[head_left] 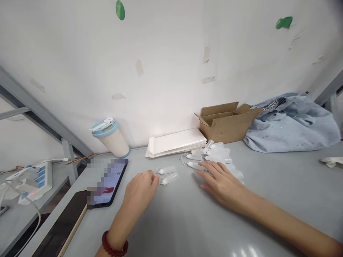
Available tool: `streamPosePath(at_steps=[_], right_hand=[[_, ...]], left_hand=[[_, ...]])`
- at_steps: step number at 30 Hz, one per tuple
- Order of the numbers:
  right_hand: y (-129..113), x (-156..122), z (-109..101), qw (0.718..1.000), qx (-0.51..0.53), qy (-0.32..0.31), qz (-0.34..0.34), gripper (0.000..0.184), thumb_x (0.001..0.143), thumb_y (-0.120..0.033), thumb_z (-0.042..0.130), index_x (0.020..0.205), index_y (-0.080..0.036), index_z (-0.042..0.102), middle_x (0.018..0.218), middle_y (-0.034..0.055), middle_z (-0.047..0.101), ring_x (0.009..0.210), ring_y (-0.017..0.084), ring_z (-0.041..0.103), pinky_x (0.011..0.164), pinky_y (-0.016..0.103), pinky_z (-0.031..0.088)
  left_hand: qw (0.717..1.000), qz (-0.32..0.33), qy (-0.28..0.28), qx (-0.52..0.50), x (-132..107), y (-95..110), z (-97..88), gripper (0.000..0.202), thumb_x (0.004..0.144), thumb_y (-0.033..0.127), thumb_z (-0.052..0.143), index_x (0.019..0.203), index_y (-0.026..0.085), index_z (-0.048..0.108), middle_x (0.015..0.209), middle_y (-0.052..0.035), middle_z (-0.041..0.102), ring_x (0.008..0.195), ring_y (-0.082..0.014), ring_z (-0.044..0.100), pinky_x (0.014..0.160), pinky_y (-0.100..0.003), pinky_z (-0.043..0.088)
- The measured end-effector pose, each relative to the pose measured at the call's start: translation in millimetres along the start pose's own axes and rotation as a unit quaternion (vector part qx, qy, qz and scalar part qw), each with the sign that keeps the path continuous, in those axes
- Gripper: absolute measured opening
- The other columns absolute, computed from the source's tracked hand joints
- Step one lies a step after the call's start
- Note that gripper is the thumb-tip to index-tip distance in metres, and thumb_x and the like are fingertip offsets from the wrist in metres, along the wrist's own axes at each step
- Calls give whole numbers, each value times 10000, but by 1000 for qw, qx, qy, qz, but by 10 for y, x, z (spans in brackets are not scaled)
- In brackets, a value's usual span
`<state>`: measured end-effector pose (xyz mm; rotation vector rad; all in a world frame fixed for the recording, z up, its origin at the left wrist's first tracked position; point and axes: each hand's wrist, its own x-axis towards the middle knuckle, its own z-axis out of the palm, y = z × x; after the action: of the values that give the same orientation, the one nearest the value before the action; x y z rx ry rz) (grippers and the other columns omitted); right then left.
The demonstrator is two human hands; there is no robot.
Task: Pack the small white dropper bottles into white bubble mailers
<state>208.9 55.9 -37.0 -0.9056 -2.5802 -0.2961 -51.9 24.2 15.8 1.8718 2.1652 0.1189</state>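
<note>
My left hand [143, 185] rests on the grey table with its fingers curled closed. Right by its fingertips lie two small translucent squeeze bottles [169, 177], nozzle ends toward the hand. A thin pale loop shows near those nozzles; whatever the fingers pinch is hidden. My right hand [218, 180] is stretched out, palm down and fingers apart, at the near edge of a pile of similar squeeze bottles [218, 153]. Its fingertips reach a bottle [195, 165] at the pile's left side, and whether they touch it I cannot tell. Thin loops hang from some nozzles there.
Behind the bottles lie a stack of white packets [178, 141] and an open cardboard box [230, 125]. A pale blue cloth bundle [292, 125] sits at right. On the left are a tumbler [114, 141], two phones [114, 185] and a power strip [43, 180] with cables.
</note>
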Motion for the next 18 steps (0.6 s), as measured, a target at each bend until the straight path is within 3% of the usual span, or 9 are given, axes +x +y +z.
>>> streamPosePath(at_steps=[2, 6, 10, 18], right_hand=[[13, 72, 20, 999, -45, -9, -10, 217, 905, -180, 485, 1094, -123, 575, 1209, 206, 547, 1122, 338, 491, 818, 477, 463], [44, 202, 52, 995, -94, -23, -15, 188, 896, -194, 512, 1048, -128, 600, 1102, 205, 600, 1054, 343, 532, 777, 487, 456], [61, 189, 104, 996, -86, -28, -16, 183, 901, -193, 513, 1042, -147, 620, 1058, 184, 626, 1056, 337, 540, 845, 554, 417], [95, 15, 19, 997, -60, 2, -40, 382, 864, 26, 327, 1018, -180, 609, 1044, 141, 646, 1076, 271, 532, 922, 575, 364]], left_hand=[[999, 30, 38, -4, -2, 26, 32, 262, 909, 328, 376, 848, 181, 584, 804, -81, 636, 775, -263, 592, 618, -329, 404], [975, 180, 124, -34, 43, 4, 167, 304, 858, 256, 548, 1150, 174, 571, 1160, -124, 580, 1125, -295, 498, 866, -406, 465], [958, 253, 133, -37, 127, -51, 333, 294, 841, 128, 558, 1122, 199, 609, 1159, -111, 592, 1114, -275, 511, 907, -446, 480], [946, 270, 176, -8, 205, -61, 473, 288, 889, 91, 455, 1105, 192, 617, 1134, -116, 605, 1072, -263, 557, 854, -446, 531]])
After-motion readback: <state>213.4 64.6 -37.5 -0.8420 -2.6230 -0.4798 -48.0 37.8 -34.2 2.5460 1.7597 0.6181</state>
